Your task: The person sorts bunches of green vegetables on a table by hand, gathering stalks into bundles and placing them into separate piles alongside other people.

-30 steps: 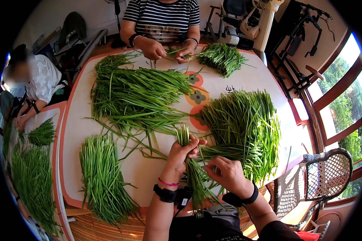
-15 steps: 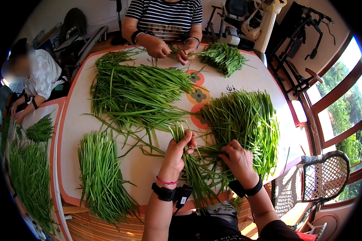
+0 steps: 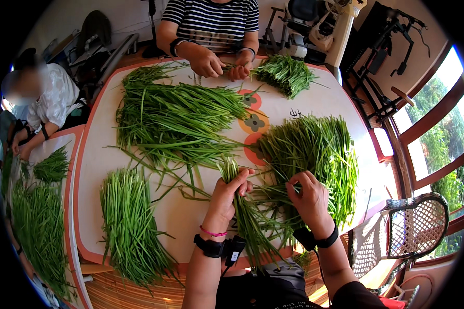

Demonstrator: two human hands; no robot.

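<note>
Left grip [image 3: 228, 195] clasps one green bundle [image 3: 249, 219]; right grip [image 3: 311, 195], hold unclear, is at one pile [image 3: 314, 147].

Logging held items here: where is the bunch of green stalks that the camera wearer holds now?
In the head view, the bunch is below centre, gripped in the left hand, left of the right hand.

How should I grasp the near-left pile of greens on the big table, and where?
Probably take the pile near its pale far ends, from the right, where the left grip is: they bunch closely, while the near leaf tips fan out.
</note>
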